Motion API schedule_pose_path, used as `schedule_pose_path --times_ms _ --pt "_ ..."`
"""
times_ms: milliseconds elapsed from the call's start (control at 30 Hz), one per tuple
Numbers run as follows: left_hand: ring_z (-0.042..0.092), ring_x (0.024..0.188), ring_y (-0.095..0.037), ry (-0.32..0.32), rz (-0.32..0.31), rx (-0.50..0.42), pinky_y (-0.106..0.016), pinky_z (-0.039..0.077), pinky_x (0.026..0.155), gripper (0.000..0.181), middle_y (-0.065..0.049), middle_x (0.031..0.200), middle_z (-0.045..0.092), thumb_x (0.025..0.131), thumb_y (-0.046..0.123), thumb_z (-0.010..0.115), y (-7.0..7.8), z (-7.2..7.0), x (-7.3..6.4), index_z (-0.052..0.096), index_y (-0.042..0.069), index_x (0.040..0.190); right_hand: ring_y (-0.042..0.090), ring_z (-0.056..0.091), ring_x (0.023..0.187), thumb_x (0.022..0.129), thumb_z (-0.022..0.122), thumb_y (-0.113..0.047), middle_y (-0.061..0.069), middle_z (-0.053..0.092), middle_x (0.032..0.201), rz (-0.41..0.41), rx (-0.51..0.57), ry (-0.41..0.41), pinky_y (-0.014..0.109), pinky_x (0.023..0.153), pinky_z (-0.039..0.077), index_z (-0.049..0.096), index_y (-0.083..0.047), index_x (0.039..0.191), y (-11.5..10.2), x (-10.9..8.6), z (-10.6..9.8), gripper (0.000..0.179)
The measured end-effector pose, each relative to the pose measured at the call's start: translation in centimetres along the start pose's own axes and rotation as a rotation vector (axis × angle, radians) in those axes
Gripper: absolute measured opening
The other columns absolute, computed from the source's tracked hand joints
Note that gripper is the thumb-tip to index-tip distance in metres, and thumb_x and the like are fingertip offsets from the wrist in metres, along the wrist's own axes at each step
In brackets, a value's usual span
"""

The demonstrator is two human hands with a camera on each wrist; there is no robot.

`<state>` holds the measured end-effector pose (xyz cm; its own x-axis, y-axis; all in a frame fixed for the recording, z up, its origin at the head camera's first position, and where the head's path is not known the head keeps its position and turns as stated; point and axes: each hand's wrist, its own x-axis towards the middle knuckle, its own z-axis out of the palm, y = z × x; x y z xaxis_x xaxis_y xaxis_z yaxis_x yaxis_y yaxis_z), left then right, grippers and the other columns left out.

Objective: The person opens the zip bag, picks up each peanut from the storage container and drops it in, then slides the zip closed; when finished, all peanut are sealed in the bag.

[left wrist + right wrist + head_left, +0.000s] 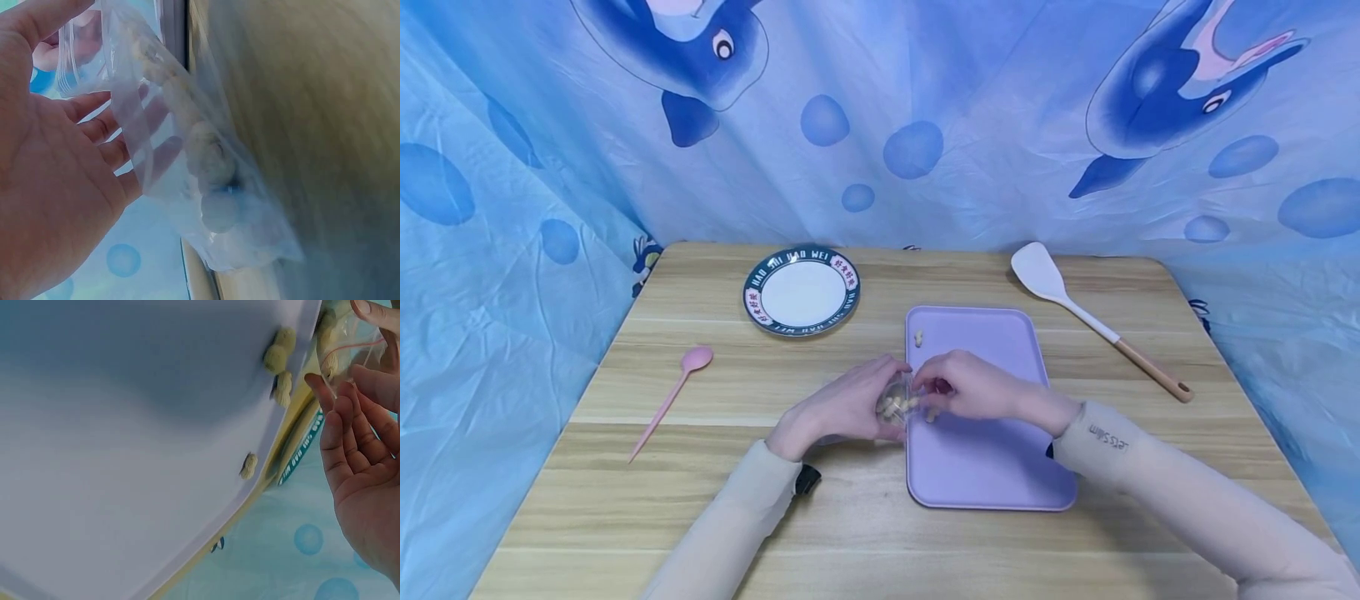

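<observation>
My left hand [852, 402] holds a clear zip bag [156, 125] with several peanuts [212, 156] in it, over the left edge of a lilac tray [992, 467]. The bag lies between thumb and fingers, its mouth facing the tray. At that mouth, the curled fingers of my right hand [966, 385] pinch the bag's edge; in the right wrist view this hand [365, 481] partly overlaps the bag. Loose unshelled peanuts lie along the tray's side, one peanut [918, 337] near the far left corner and another peanut [932, 414] below my right fingers.
A white plate with a dark green patterned rim [802, 327] stands at the back left. Left of my hands lies a pink spoon [696, 358]. A white spatula with a wooden handle [1037, 271] lies right of the tray. A blue dolphin-print curtain [865, 100] hangs behind the wooden table [850, 542].
</observation>
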<state>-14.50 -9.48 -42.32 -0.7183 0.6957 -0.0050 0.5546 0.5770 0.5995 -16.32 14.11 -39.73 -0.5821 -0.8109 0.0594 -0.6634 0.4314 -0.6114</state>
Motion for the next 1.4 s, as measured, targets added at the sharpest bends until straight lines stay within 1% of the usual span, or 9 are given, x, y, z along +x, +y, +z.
schedule_pose_path --times_ms 200,400,533,733,833,967,1167,1400 --pt "0.053 0.116 -0.016 0.013 -0.002 -0.029 -0.036 0.043 0.103 0.095 -0.001 0.128 0.055 0.069 0.037 0.091 -0.2 -0.1 -0.1 0.042 0.006 0.145 0.006 0.053 0.068 0.087 0.074 -0.002 -0.008 0.061 0.078 0.015 -0.005 0.041 0.025 0.061 0.049 0.073 -0.003 0.100 0.5 -0.5 -0.8 0.014" --pt "0.052 0.119 -0.016 0.010 -0.004 -0.040 -0.035 0.042 0.105 0.095 -0.001 0.129 0.055 0.070 0.038 0.090 -0.2 -0.1 -0.1 0.041 0.007 0.146 0.005 0.052 0.068 0.086 0.074 -0.002 -0.009 0.059 0.075 0.022 -0.013 0.037 0.024 0.062 0.048 0.072 -0.003 0.096 1.4 -0.9 -0.7 0.011" --pt "0.052 0.119 -0.015 0.011 -0.005 -0.042 -0.034 0.041 0.105 0.095 0.000 0.130 0.054 0.070 0.037 0.090 -0.3 -0.1 -0.1 0.041 0.008 0.146 0.008 0.054 0.069 0.084 0.075 0.000 -0.005 0.061 0.077 0.011 0.002 0.013 0.025 0.062 0.049 0.072 -0.002 0.098 2.0 -1.1 -0.3 0.015" --pt "0.052 0.120 -0.015 0.011 -0.003 -0.046 -0.033 0.041 0.105 0.094 0.000 0.131 0.055 0.070 0.036 0.090 -0.3 -0.1 0.0 0.042 0.007 0.146 0.016 0.058 0.072 0.084 0.079 -0.006 0.000 0.063 0.081 0.013 0.000 -0.056 0.026 0.065 0.050 0.072 -0.003 0.102 2.8 -1.4 0.5 0.019" --pt "0.052 0.121 -0.016 0.006 -0.009 -0.045 -0.034 0.041 0.106 0.094 -0.001 0.132 0.054 0.071 0.036 0.090 -0.3 -0.1 0.0 0.042 0.007 0.146 0.016 0.058 0.073 0.083 0.079 -0.005 0.000 0.063 0.082 0.016 0.011 -0.086 0.025 0.066 0.049 0.072 -0.003 0.104 3.0 -1.4 0.7 0.022" --pt "0.052 0.122 -0.017 0.001 -0.015 -0.033 -0.036 0.041 0.106 0.094 -0.001 0.133 0.054 0.071 0.038 0.089 -0.3 -0.2 0.0 0.042 0.007 0.146 0.013 0.057 0.072 0.083 0.078 -0.002 -0.001 0.062 0.082 0.019 0.023 -0.105 0.024 0.064 0.048 0.072 -0.004 0.104 3.2 -1.5 1.1 0.022" --pt "0.052 0.120 -0.017 0.008 -0.002 -0.017 -0.035 0.041 0.106 0.091 -0.002 0.130 0.055 0.071 0.036 0.089 -0.3 -0.1 0.0 0.043 0.007 0.144 0.010 0.054 0.071 0.085 0.075 -0.001 -0.003 0.060 0.079 0.018 0.019 -0.097 0.024 0.064 0.047 0.073 -0.007 0.100 3.4 -1.6 1.5 0.016" --pt "0.053 0.118 -0.016 0.009 -0.003 -0.018 -0.034 0.042 0.105 0.091 -0.001 0.128 0.056 0.071 0.036 0.089 -0.3 0.0 0.0 0.044 0.006 0.144 0.005 0.053 0.070 0.086 0.077 -0.006 -0.006 0.060 0.077 0.035 0.013 -0.080 0.024 0.063 0.048 0.072 -0.009 0.095 3.4 -1.7 1.5 0.011"
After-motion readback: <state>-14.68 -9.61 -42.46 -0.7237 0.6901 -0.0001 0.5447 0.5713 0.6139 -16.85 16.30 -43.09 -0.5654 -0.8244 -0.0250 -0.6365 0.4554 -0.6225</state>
